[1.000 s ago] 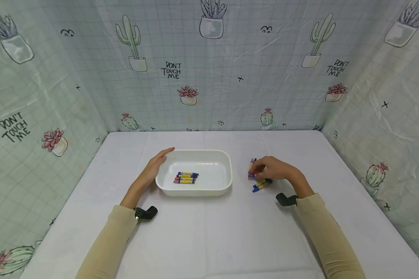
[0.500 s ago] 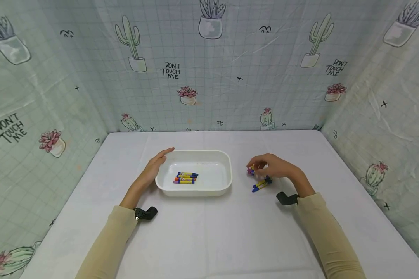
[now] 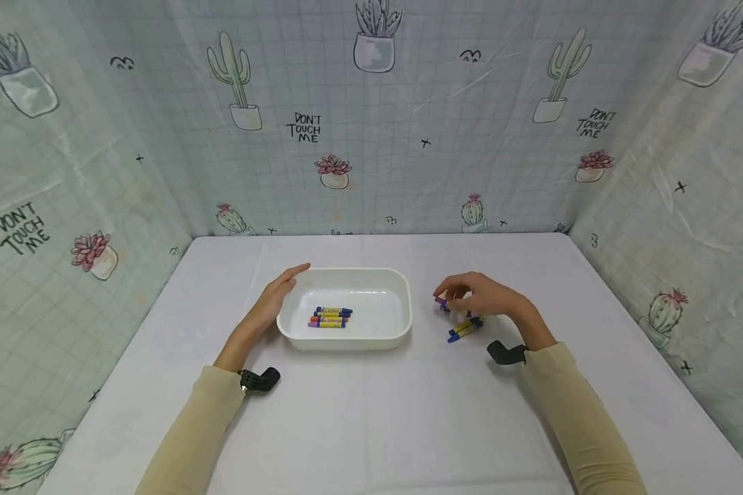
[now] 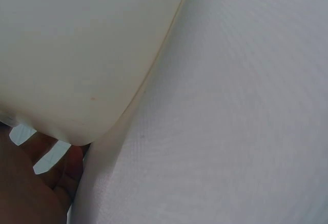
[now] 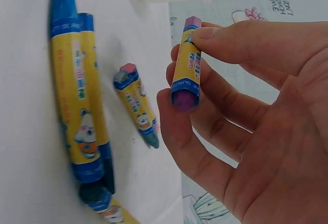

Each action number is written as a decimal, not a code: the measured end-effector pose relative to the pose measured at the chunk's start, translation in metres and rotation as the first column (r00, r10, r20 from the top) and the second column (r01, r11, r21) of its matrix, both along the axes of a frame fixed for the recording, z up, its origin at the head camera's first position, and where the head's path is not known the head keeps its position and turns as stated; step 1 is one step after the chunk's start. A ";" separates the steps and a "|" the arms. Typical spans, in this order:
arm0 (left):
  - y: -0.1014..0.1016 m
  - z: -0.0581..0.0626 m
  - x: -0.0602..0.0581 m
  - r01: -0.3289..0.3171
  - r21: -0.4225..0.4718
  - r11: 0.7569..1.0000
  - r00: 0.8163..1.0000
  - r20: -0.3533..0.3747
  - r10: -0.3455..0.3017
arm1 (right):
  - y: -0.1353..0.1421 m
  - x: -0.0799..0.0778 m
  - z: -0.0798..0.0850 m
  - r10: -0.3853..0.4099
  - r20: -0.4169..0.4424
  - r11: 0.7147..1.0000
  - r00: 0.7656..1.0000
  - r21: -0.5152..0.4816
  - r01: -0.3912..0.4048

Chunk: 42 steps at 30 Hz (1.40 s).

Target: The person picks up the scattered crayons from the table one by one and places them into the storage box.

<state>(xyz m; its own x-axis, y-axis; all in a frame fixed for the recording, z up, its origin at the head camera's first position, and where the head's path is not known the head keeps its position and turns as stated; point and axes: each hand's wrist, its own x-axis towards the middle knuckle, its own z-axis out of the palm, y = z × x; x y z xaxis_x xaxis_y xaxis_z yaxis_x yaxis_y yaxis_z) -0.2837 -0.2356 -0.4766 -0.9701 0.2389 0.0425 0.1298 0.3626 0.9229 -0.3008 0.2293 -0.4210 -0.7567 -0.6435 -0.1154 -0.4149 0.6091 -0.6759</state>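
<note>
My left hand [image 3: 271, 299] rests against the left end of a white rectangular tray [image 3: 347, 344], its index finger stretched along the far corner. In the left wrist view, the left fingers [image 4: 66, 183] touch the tray's outer wall [image 4: 87, 44]. Just right of the tray, my right hand [image 3: 486, 294] pinches a short purple crayon [image 5: 187, 62] with a yellow-and-blue wrapper between thumb and fingers, raised off the table. Under this hand lie loose crayons: a blue one [image 5: 66, 96] beside another, and a shorter one with pink and green ends [image 5: 136, 98].
Several crayons [image 3: 329, 315] lie side by side inside the tray, left of its middle. A white cloth covers the table [image 3: 365, 412]. Cactus-printed curtains [image 3: 371, 151] stand at the back and both sides. Each wrist carries a black camera mount [image 3: 260, 379].
My right hand has picked up the purple crayon and shifted slightly left with it. The left hand and the tray stay where they were.
</note>
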 end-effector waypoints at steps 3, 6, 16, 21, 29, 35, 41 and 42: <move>0.000 0.000 0.000 0.001 0.007 1.000 1.000 0.006 -0.001 | -0.001 0.000 0.005 0.007 -0.001 1.000 1.000 -0.007 -0.007; 0.001 0.001 0.000 0.003 0.011 1.000 1.000 0.005 -0.003 | -0.002 -0.001 0.012 0.010 0.001 1.000 1.000 -0.014 -0.010; -0.001 0.002 0.000 -0.007 0.004 1.000 1.000 0.001 0.007 | -0.017 -0.008 0.036 0.016 0.008 1.000 1.000 0.024 -0.017; -0.002 0.004 -0.002 -0.002 0.008 1.000 1.000 0.005 0.002 | -0.029 -0.011 0.048 0.052 -0.011 0.998 0.999 0.032 -0.051; -0.002 0.004 -0.003 -0.003 0.017 1.000 1.000 0.008 0.003 | -0.056 -0.018 0.066 0.092 -0.061 0.994 0.994 0.072 -0.088; -0.002 0.004 -0.004 0.004 0.020 1.000 1.000 0.018 -0.004 | -0.079 -0.022 0.078 0.133 -0.047 0.988 0.990 0.079 -0.129; -0.001 0.005 -0.002 -0.002 0.030 1.000 1.000 0.023 0.002 | -0.103 -0.032 0.083 0.182 -0.039 0.978 0.982 0.115 -0.177; -0.001 0.006 -0.002 -0.004 0.032 0.999 1.000 0.026 0.003 | -0.108 -0.034 0.082 0.190 -0.037 0.975 0.981 0.124 -0.184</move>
<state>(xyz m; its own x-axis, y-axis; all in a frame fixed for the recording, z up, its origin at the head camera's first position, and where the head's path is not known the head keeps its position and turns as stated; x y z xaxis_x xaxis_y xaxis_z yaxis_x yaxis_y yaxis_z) -0.2856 -0.2362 -0.4708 -0.9717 0.2348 0.0245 0.1041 0.3333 0.9371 -0.3345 0.1217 -0.3385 -0.6307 -0.7579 -0.1665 -0.5596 0.5929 -0.5790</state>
